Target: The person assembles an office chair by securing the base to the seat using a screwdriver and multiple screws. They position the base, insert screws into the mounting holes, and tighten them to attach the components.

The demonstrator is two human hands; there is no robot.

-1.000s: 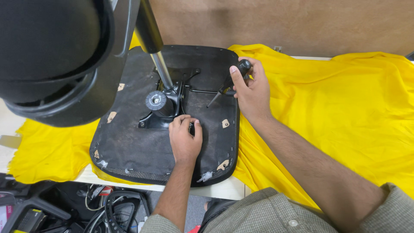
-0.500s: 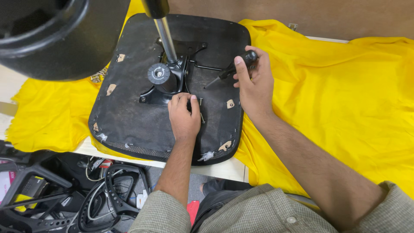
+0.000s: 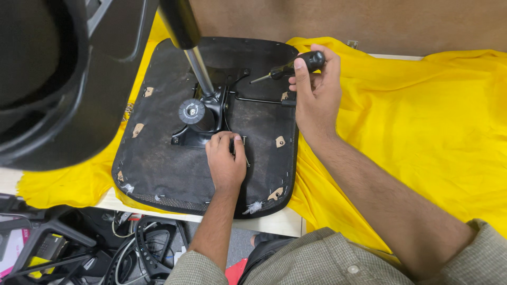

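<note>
An upturned black chair seat [image 3: 158, 163] lies on a yellow cloth [image 3: 422, 132]. A black metal mechanism [image 3: 203, 119] with a round knob and a chrome gas-lift post [image 3: 198, 66] is fixed at the seat's middle. My left hand [image 3: 226, 161] rests on the seat by the mechanism's near right corner, fingers curled on a small screw or bolt. My right hand [image 3: 314, 92] holds a black-handled screwdriver [image 3: 290, 66] above the seat's far right part, tip pointing left toward the mechanism, not touching it.
A large black chair base [image 3: 58, 79] looms at the upper left, close to the camera. A brown wall [image 3: 343, 21] runs behind the table. Below the table edge lie black cables and chair parts [image 3: 127, 248] on the floor.
My right hand has lifted the screwdriver up and away from the mechanism, toward the far edge. My left hand stays near the bracket. The camera view has shifted slightly.
</note>
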